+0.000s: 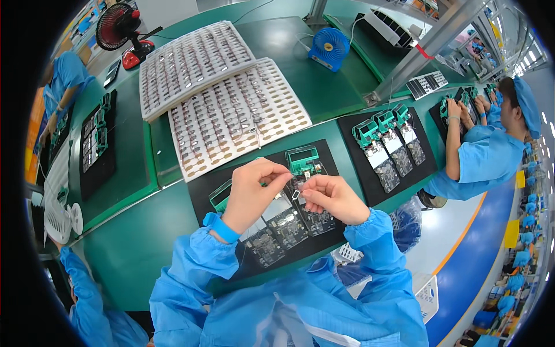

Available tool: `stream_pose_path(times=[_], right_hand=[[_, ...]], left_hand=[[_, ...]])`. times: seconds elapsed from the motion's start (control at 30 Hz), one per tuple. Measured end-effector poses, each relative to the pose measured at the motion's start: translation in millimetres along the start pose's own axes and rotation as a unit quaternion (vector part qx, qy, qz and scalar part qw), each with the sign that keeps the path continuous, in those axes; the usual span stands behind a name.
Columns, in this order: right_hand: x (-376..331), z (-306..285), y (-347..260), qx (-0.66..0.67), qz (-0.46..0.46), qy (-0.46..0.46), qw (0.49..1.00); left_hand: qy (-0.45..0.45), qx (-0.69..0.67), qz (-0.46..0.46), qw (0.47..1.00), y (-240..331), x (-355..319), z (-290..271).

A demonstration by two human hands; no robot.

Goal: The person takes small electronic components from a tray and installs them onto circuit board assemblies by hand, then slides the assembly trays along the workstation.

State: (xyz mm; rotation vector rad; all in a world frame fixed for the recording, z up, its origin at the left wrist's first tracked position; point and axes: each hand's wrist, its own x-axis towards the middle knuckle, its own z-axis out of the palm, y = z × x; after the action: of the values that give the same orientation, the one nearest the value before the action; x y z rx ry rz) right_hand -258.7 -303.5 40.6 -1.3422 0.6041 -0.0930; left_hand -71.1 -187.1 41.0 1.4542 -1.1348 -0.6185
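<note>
Both my hands are raised over a black mat (196, 199), above several dark circuit boards (288, 226) with green plastic frames (302, 159) at their far ends. My left hand (254, 191), with a blue band at its wrist, is closed in a pinch of thumb and forefinger; what lies between the fingertips is too small to make out. Close by on the right, my right hand (336, 198) is closed too, its fingertips on a small white-framed part (296, 195). The middle board is partly hidden beneath my hands.
Two overlapping white trays (300, 120) of small wired parts lie beyond the mat. Another mat (413, 173) with boards sits to the right, near a co-worker in blue (491, 147). A blue fan (329, 49), a red-and-black fan (118, 28) and a metal post (404, 72) stand farther back.
</note>
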Motion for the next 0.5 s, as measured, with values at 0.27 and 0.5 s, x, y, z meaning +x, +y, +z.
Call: stream_pose_path(times=[0.27, 0.5], right_hand=[[9, -5, 12, -0.055, -0.016, 0.072, 0.996], [12, -8, 18, -0.045, -0.021, 0.064, 0.997]], left_hand=[[0.022, 0.118, 0.008, 0.993, -15, 14, 34], [0.019, 0.177, 0.054, 0.983, -17, 19, 37]])
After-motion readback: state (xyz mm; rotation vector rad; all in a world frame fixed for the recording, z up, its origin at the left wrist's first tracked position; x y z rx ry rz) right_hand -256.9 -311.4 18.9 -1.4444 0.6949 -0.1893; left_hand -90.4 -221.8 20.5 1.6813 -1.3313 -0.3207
